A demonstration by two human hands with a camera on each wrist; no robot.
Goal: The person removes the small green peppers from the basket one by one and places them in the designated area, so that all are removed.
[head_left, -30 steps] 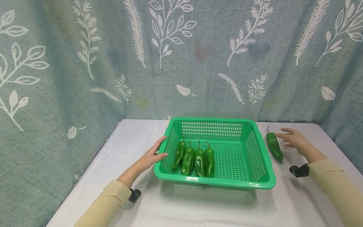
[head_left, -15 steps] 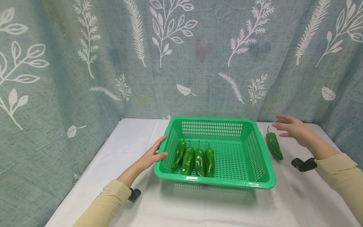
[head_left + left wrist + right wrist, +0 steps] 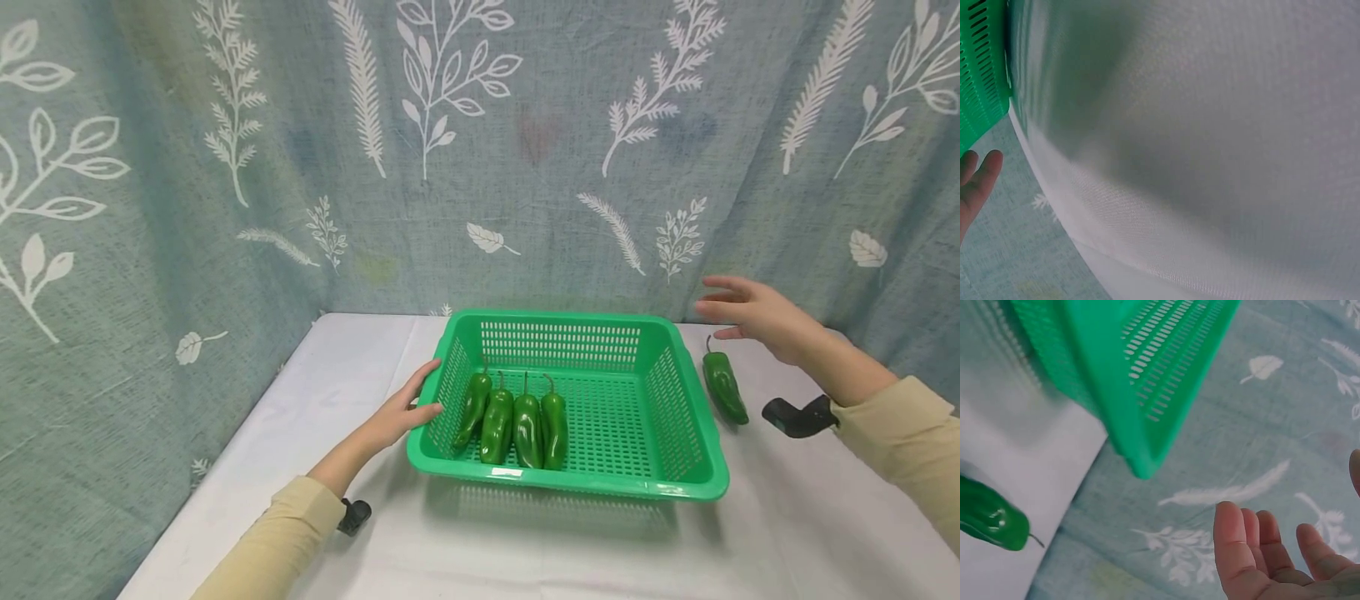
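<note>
My left hand (image 3: 393, 415) rests at the left rim of a green plastic basket (image 3: 600, 483), thumb and fingers spread along its edge. Side by side at the basket's left lie several green peppers (image 3: 497, 425), stems pointing to the back. Outside the basket, on the right, one more green pepper (image 3: 723, 386) lies on the white cloth. Above and behind that pepper's stem, my right hand (image 3: 761, 317) is raised with fingers loosely spread and nothing in them. In the right wrist view its fingers (image 3: 1230, 540) stand apart from the basket and the pepper (image 3: 994, 515).
A white cloth (image 3: 360, 358) covers the table. Behind and to the left hangs a blue-green curtain (image 3: 480, 217) with white leaf prints, close to the table's back edge. Dark wrist cameras (image 3: 798, 417) sit on both wrists.
My right hand has risen from beside the loose pepper and moved back and slightly left. The left hand, basket and peppers stay where they were.
</note>
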